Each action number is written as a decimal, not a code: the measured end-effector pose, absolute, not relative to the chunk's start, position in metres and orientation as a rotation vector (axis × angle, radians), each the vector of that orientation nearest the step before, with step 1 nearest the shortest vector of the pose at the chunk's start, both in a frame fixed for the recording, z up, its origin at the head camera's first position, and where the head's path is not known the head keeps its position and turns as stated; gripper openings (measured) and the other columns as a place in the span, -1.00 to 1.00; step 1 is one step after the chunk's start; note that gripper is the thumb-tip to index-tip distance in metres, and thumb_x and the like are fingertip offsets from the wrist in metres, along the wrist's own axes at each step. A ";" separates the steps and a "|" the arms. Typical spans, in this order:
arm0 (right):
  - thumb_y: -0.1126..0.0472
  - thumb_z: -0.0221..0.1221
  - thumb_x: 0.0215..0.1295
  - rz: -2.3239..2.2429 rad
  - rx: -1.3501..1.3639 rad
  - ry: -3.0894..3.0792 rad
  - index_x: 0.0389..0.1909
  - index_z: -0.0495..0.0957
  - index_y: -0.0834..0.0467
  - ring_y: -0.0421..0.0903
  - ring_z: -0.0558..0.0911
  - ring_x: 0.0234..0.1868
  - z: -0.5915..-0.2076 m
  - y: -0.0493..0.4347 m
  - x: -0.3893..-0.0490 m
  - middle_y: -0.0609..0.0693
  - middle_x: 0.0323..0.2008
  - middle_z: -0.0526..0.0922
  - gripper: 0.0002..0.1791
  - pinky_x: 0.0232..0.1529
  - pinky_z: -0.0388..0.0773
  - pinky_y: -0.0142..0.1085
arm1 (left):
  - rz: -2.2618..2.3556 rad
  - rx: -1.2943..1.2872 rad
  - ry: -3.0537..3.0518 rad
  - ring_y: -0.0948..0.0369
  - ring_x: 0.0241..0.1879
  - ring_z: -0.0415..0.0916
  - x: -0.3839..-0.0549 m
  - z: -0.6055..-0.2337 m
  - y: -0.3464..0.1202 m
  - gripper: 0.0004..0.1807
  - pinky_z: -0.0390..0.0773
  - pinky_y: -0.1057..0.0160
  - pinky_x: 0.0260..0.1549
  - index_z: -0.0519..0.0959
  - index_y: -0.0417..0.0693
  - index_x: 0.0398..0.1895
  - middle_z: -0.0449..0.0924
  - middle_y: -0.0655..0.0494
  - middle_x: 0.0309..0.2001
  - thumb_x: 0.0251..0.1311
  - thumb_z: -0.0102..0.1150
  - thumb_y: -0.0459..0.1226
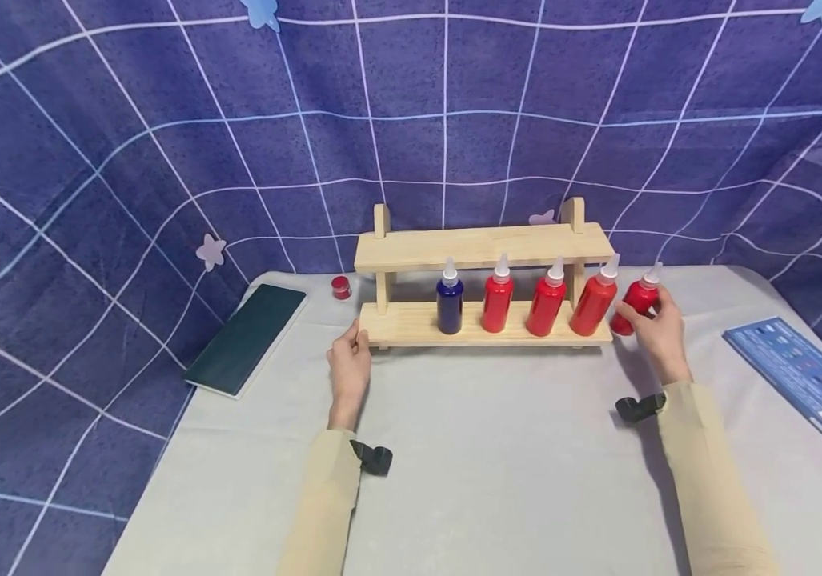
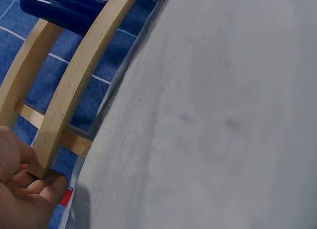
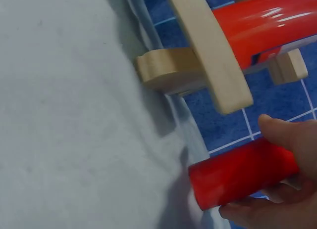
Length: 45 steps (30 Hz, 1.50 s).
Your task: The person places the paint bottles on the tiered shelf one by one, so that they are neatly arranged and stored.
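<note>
A two-tier wooden rack point(image 1: 483, 250) stands at the back of the table. My left hand point(image 1: 349, 370) grips the left end of its lower shelf point(image 2: 64, 105), thumb above and fingers curled underneath. One dark blue squeeze bottle point(image 1: 450, 309) and three red squeeze bottles point(image 1: 497, 304) stand along that shelf, each with a pale pointed nozzle. Just past the rack's right end, my right hand point(image 1: 659, 336) holds another red squeeze bottle point(image 3: 242, 172) between thumb and fingers. Its nozzle points up in the head view, and its base shows in the right wrist view.
A small red-lidded jar point(image 1: 341, 287) sits left of the rack. Further left lies a dark green book point(image 1: 248, 340); on the right is a blue printed packet point(image 1: 803, 382). A blue gridded curtain point(image 1: 411, 152) hangs behind the white-covered table point(image 1: 497, 456).
</note>
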State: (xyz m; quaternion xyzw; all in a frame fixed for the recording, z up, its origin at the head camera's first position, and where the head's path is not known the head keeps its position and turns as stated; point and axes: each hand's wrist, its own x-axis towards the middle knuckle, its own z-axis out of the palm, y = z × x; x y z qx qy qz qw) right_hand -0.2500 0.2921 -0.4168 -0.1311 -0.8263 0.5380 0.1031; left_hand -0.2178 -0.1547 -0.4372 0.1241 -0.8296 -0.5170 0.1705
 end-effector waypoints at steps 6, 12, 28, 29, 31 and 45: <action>0.13 0.12 0.38 1.532 -0.461 -2.437 0.38 0.22 0.31 0.19 0.39 0.27 -0.422 0.293 -0.248 0.32 0.29 0.40 -0.36 0.29 0.37 0.01 | -1.458 0.327 -2.357 0.05 0.14 0.52 -0.218 -0.439 -0.151 -0.59 0.59 0.10 0.03 0.43 -0.27 0.28 0.46 -0.21 0.22 0.42 0.01 -0.34; 0.11 0.14 0.37 1.525 -0.485 -2.442 0.38 0.25 0.25 0.10 0.44 0.21 -0.419 0.291 -0.246 0.27 0.28 0.43 -0.38 0.24 0.44 -0.10 | -1.439 0.326 -2.351 0.04 0.09 0.55 -0.218 -0.439 -0.154 -0.60 0.60 0.06 0.01 0.45 -0.29 0.26 0.49 -0.22 0.19 0.41 0.02 -0.34; 0.09 0.27 0.24 1.409 -0.448 -2.393 0.23 0.44 0.13 -0.39 0.43 -0.20 -0.355 0.288 -0.208 -0.43 -0.36 0.41 -0.45 -0.27 0.36 -0.45 | -1.435 0.337 -2.385 0.03 0.20 0.47 -0.216 -0.436 -0.159 -0.59 0.54 0.08 0.10 0.45 -0.24 0.28 0.46 -0.17 0.24 0.43 0.00 -0.30; 0.09 0.28 0.23 1.402 -0.442 -2.391 0.22 0.44 0.12 -0.40 0.44 -0.21 -0.351 0.288 -0.204 -0.44 -0.36 0.42 -0.46 -0.30 0.37 -0.46 | -1.438 0.339 -2.389 0.03 0.20 0.48 -0.216 -0.436 -0.159 -0.59 0.54 0.08 0.10 0.45 -0.22 0.28 0.47 -0.16 0.23 0.43 0.00 -0.30; 0.09 0.29 0.22 1.387 -0.431 -2.382 0.18 0.47 0.06 -0.43 0.44 -0.23 -0.343 0.287 -0.197 -0.46 -0.37 0.43 -0.50 -0.36 0.38 -0.50 | -1.439 0.345 -2.396 0.04 0.19 0.49 -0.216 -0.435 -0.158 -0.60 0.55 0.08 0.09 0.46 -0.18 0.28 0.48 -0.15 0.23 0.43 0.00 -0.28; 0.19 0.34 0.19 1.370 -0.079 -2.444 -0.10 0.54 0.05 -0.58 0.54 -0.37 -0.320 0.257 -0.170 -0.46 -0.40 0.52 -0.72 -0.35 0.48 -0.69 | -1.417 0.353 -2.396 0.05 0.13 0.54 -0.218 -0.439 -0.158 -0.59 0.60 0.10 0.02 0.46 -0.20 0.28 0.48 -0.16 0.22 0.43 0.01 -0.28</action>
